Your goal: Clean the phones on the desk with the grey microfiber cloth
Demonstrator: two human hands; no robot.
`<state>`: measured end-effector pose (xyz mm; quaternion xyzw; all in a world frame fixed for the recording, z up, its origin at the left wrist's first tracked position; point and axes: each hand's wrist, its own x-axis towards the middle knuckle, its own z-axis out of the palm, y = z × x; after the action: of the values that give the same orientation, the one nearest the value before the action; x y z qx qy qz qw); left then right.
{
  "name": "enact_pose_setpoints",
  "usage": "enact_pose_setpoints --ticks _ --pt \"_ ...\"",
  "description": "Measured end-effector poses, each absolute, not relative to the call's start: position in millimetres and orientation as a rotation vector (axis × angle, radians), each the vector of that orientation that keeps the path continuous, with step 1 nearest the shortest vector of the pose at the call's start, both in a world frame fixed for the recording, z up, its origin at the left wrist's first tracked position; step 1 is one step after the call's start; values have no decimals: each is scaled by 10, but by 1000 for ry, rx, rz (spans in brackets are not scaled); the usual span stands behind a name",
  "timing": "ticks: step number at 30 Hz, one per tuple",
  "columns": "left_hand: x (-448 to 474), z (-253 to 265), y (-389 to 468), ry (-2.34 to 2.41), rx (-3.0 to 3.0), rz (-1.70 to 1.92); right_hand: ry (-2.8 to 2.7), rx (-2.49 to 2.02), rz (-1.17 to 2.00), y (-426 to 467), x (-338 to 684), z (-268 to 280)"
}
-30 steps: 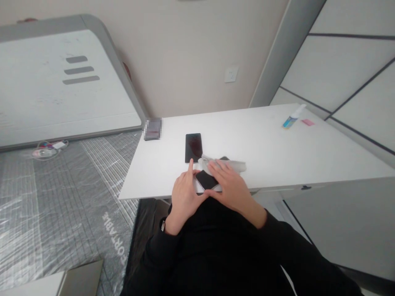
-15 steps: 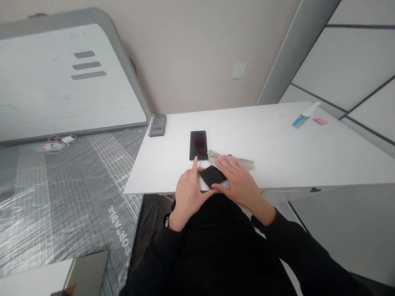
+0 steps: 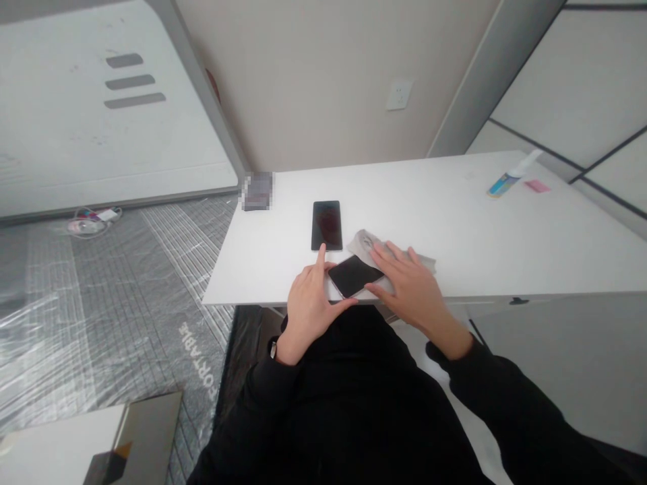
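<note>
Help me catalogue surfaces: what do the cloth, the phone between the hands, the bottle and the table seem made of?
Cloth: soft, matte grey fabric, judging by its folds; fibre unclear.
Phone: probably glass-faced, being smooth and black; the thin pale edge could be metal or plastic.
Bottle: likely smooth plastic, given its white spout.
Table: smooth white top, perhaps laminate; no grain shows.

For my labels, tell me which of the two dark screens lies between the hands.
The phone, lying askew near the front edge of the table, between left hand and right hand; the tablet lies farther back and straighter.
</note>
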<state>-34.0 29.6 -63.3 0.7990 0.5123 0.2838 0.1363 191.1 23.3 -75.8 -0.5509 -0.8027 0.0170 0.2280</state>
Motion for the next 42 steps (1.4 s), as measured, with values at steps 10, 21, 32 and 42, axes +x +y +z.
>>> enact_pose_setpoints --ticks 10,21,32,42 --pt "-335 -640 299 1504 2303 788 -2380 -1200 181 -206 1784 -698" --pt "-333 -654 296 1523 2325 810 -2331 -1355 36 202 1463 -733" --pt "-341 -639 304 1494 2315 821 -2248 -1523 25 38 2045 -774" --pt "-352 -694 315 1589 2298 799 -2314 -1313 101 -26 1274 -748"
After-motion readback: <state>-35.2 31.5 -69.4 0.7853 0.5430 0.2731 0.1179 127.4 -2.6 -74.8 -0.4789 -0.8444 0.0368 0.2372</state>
